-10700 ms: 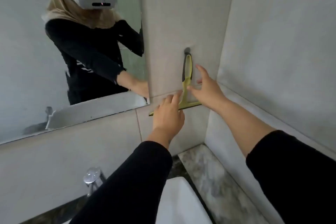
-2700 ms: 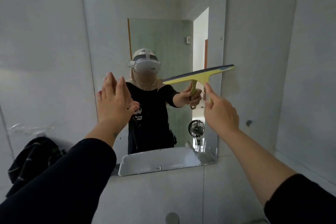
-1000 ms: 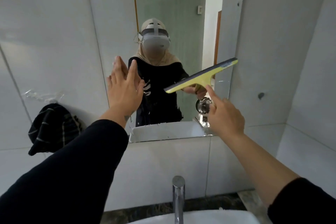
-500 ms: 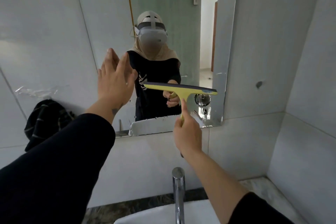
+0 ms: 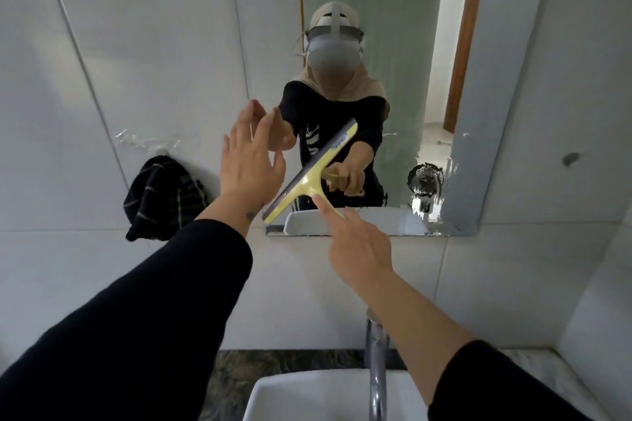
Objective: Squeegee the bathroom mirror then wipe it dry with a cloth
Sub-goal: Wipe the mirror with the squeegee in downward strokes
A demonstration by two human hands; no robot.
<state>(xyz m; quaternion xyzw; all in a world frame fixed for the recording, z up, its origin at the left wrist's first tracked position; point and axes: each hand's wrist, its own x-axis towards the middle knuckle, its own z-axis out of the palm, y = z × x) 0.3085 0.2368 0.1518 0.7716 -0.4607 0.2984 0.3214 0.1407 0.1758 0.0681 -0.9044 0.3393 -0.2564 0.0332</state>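
A white basin [image 5: 307, 396] sat nearest, at six o'clock, with nothing seen inside it; a chrome tap [image 5: 376, 369] rose from its rim, and the right forearm passed in front of the tap. Beyond, the right hand [image 5: 359, 249] gripped the handle of the yellow squeegee [image 5: 309, 174], forefinger stretched along it. The blade lay tilted against the lower part of the mirror [image 5: 393, 79], running from seven o'clock up to one o'clock. The left hand [image 5: 251, 161] was open, fingers spread, at the mirror's left edge. A dark striped cloth [image 5: 164, 198] hung on the tiled wall [image 5: 102, 44] at nine o'clock, well apart from both hands.
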